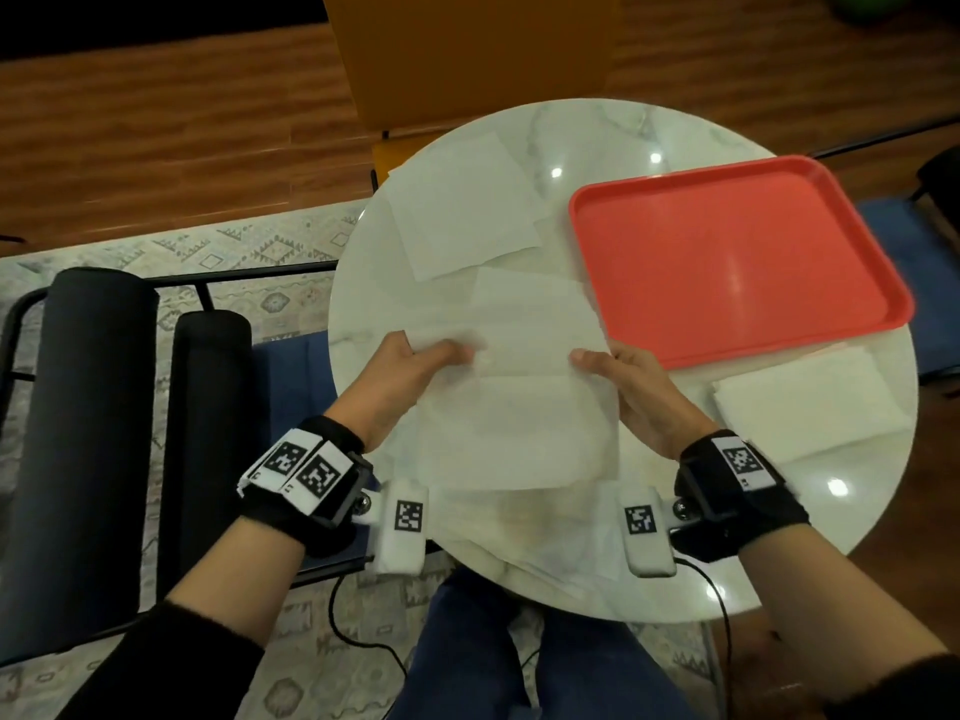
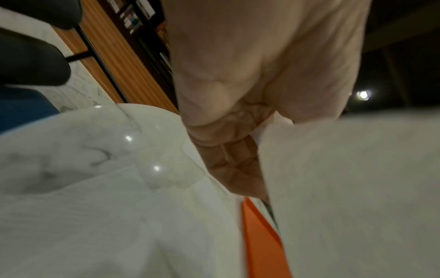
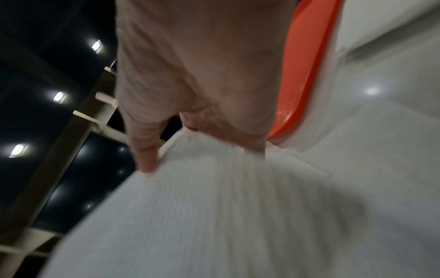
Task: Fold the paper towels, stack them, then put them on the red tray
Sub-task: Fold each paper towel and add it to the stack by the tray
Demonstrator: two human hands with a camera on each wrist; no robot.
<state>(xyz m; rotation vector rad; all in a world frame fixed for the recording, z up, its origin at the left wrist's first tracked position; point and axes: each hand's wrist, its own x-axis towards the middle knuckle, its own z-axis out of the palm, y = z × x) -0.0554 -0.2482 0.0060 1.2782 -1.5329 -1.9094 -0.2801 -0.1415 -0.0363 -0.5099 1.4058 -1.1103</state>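
A white paper towel [image 1: 519,423] is lifted above the near part of the round marble table [image 1: 363,304]. My left hand [image 1: 415,361] pinches its top left corner and my right hand [image 1: 618,371] pinches its top right corner. The sheet hangs toward me between the hands. In the left wrist view the left hand [image 2: 240,150] grips the sheet's edge [image 2: 345,188]; in the right wrist view the right hand's thumb and fingers [image 3: 147,150] hold the towel [image 3: 214,216]. The red tray [image 1: 727,257] lies bare at the right. A folded towel stack [image 1: 810,407] sits right of my right hand.
Flat unfolded towels [image 1: 467,210] lie at the table's far left, with another sheet [image 1: 530,298] in the middle under the lifted one. An orange chair [image 1: 467,54] stands beyond the table. Black cushioned rolls [image 1: 88,433] on a frame stand to the left.
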